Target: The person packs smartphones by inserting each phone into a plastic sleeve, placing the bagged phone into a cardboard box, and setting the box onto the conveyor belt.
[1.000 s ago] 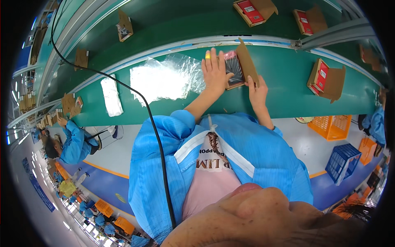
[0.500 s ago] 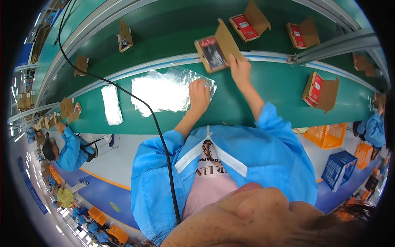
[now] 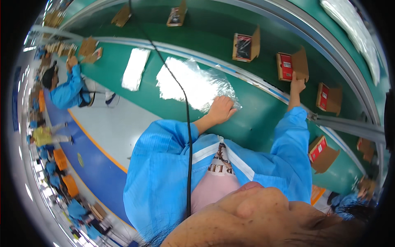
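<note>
My left hand rests on the right edge of a pile of clear plastic bags, its fingers curled onto the crinkled film. My right arm stretches over the rail. There my right hand pinches the near edge of an open cardboard box with a red package inside. To its left, on the same green belt, stands another open box that holds a dark, shiny wrapped item. The tips of my right fingers are partly hidden against the cardboard.
More open boxes with red contents stand at right, one on the belt and one on the green table. A metal strut crosses there. A white stack lies left of the bags. A black cable hangs across the view. Co-workers sit at left.
My right hand has let go of the box with the dark item, which now stands on the belt, and has moved right to a red-filled box. My left hand stays at the bags. The view has turned.
</note>
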The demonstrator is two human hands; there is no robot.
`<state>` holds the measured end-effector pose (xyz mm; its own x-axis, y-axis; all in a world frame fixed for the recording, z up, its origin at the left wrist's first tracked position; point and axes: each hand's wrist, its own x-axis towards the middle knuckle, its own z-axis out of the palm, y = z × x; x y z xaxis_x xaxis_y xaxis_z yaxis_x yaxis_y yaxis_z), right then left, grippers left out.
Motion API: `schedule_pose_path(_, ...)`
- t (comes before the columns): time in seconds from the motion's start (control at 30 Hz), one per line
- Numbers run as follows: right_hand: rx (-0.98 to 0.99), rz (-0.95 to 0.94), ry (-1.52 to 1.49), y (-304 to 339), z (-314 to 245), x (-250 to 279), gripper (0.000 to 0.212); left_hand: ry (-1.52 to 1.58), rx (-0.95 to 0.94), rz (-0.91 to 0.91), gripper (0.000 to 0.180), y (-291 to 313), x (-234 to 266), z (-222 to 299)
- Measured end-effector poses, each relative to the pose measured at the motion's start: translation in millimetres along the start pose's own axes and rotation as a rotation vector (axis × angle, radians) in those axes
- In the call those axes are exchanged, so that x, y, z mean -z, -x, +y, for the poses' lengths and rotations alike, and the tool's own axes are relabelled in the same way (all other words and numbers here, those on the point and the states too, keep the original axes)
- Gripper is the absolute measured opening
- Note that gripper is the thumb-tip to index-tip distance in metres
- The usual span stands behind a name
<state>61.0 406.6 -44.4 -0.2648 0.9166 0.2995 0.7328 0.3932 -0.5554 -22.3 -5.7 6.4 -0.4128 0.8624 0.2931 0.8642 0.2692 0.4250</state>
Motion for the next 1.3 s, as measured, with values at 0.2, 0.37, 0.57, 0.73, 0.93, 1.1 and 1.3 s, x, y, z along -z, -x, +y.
schedule_pose_path(0.2,0.212,-0.143,-0.208,56,-47,91,0.031,-0.044,0.063,-0.079,0.028,7,0,-2)
schedule_pose_path(0.37,0.699,-0.106,0.18,135,-29,174,0.063,-0.178,0.01,-0.041,0.017,5,-13,-9)
schedule_pose_path(0.57,0.847,-0.179,0.366,232,-31,185,0.052,-0.076,-0.029,0.011,0.021,3,-13,-2)
schedule_pose_path(0.73,0.366,-0.199,-0.084,227,-24,211,0.053,-0.068,0.052,-0.12,0.022,0,8,8)
schedule_pose_path(0.93,-0.39,-0.441,-0.073,230,64,218,0.04,0.015,0.034,-0.062,0.021,10,14,19)
schedule_pose_path(1.1,-0.094,-1.122,0.183,222,5,257,0.044,-0.024,0.071,-0.027,0.01,26,-12,-6)
schedule_pose_path(1.3,0.447,-0.529,0.231,234,-111,162,0.067,0.072,0.111,-0.043,0.006,23,-15,-8)
